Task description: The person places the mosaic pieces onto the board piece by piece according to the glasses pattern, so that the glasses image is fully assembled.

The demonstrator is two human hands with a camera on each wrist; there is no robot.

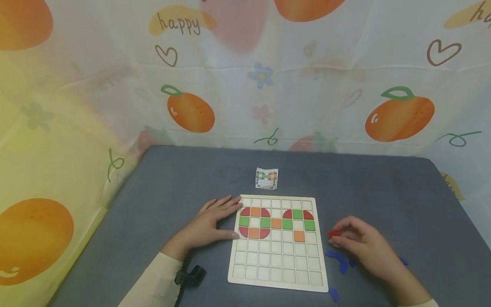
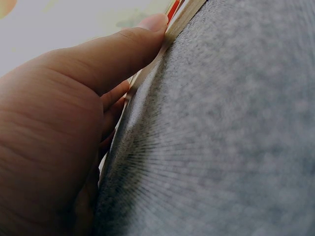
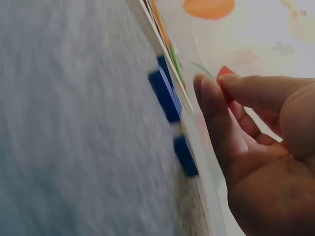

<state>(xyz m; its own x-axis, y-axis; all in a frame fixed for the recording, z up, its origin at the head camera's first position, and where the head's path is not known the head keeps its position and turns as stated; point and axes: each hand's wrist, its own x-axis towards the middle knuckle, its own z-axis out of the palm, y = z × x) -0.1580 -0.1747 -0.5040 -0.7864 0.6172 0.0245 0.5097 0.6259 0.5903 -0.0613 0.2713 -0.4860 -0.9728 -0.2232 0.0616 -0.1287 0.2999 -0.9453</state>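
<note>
A square wooden grid board (image 1: 276,247) lies on the table, with red rounded-corner tiles, green square tiles (image 1: 287,224) and orange square tiles (image 1: 299,236) set in its upper rows. They form a ring on the left, a partial ring on the right and an orange square between. My left hand (image 1: 207,224) rests at the board's left edge, fingers extended and spread, thumb tip (image 2: 155,23) against the rim. Just right of the board, my right hand (image 1: 362,245) pinches a small red tile (image 3: 227,81) between thumb and fingertips, raised above the table.
Several blue pieces (image 1: 343,267) lie scattered by the board's right edge, some under the right hand. A small printed pattern card (image 1: 266,179) sits behind the board on the grey table (image 1: 192,170). A fruit-patterned curtain (image 1: 230,85) hangs behind.
</note>
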